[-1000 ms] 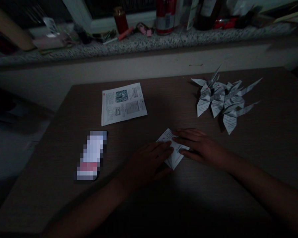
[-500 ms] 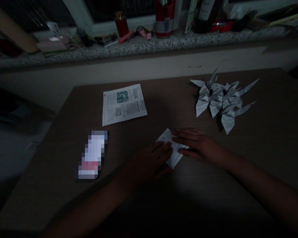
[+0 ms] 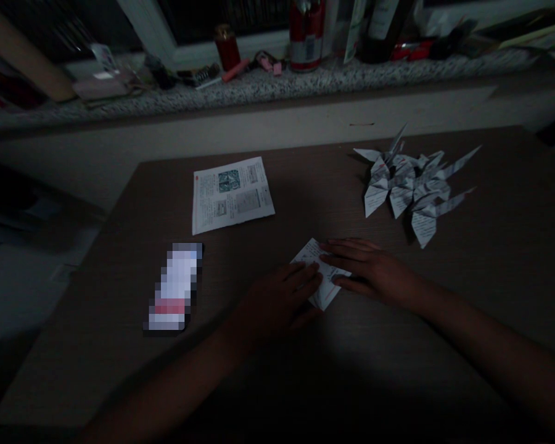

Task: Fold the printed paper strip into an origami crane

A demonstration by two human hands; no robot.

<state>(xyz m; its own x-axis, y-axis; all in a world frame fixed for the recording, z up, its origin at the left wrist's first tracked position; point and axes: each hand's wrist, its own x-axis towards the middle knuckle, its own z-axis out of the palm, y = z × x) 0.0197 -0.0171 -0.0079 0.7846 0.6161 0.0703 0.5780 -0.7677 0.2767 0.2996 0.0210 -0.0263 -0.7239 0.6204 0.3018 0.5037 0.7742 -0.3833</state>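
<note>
A small folded square of printed paper [image 3: 311,250] lies turned like a diamond on the dark wooden table. My left hand [image 3: 287,296] rests over its left side, fingers stretched out on the paper. From the right, my right hand [image 3: 365,268] lies flat, its fingertips on the paper's right half. Both hands press on the sheet without wrapping round it, and they cover part of its folds. Beyond my right hand stand several folded paper cranes [image 3: 402,185], made of similar printed paper and set close together.
A flat printed sheet [image 3: 234,196] lies at the back left of the table [image 3: 240,259]. Nearer, a phone [image 3: 176,287] with a blurred lit screen lies left of my hands. Behind, the stone windowsill [image 3: 254,83] bears a red can [image 3: 306,37], a dark bottle [image 3: 383,31] and clutter.
Hardly anything differs. My left fingers have shifted very slightly on the paper, while the right hand stays in place. The view has moved a touch.
</note>
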